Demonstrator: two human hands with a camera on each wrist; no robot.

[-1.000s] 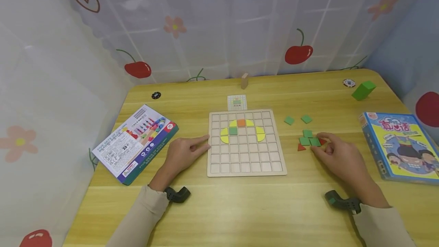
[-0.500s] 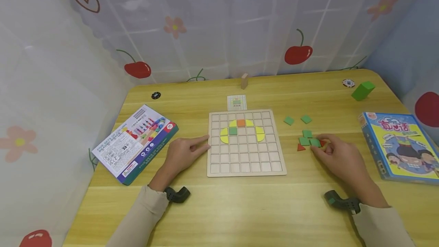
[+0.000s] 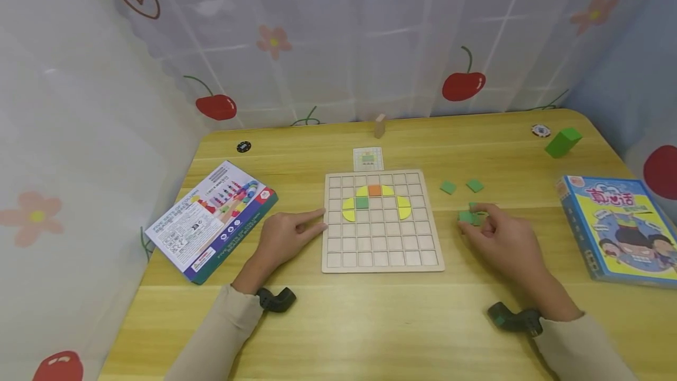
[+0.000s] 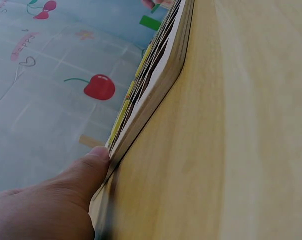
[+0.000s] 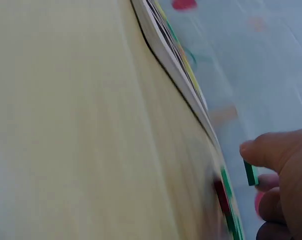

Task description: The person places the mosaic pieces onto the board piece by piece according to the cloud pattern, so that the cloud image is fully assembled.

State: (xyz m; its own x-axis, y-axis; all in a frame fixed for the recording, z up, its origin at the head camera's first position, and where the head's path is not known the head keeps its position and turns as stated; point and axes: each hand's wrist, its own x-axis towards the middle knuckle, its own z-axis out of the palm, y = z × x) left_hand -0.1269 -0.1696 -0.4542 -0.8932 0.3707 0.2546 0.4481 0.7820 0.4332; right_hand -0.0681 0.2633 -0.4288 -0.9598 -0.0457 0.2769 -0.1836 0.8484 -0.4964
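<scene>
In the head view a square wooden grid board [image 3: 381, 258] lies on the table. Several yellow curved pieces [image 3: 404, 207], an orange square [image 3: 374, 190] and a green square [image 3: 362, 203] sit in its cells. My left hand [image 3: 282, 239] touches the board's left edge with thumb and finger extended; the left wrist view shows the thumb [image 4: 88, 170] at the corner. My right hand [image 3: 508, 246] is right of the board, over the loose pieces. Between its thumb and fingers it pinches a green square tile [image 5: 250, 172], raised above the other pieces in the right wrist view.
Two green tiles [image 3: 448, 187] lie beyond the right hand. A small pattern card [image 3: 367, 159] and a wooden block [image 3: 379, 126] stand behind the board. Boxes lie at left [image 3: 211, 222] and right [image 3: 624, 228]. A green block [image 3: 563, 142] and two poker chips [image 3: 244, 147] are farther back.
My right hand has lifted a green tile from the loose pieces and shifted slightly left, now covering the red triangles in the head view. The left hand stays at the board's edge.
</scene>
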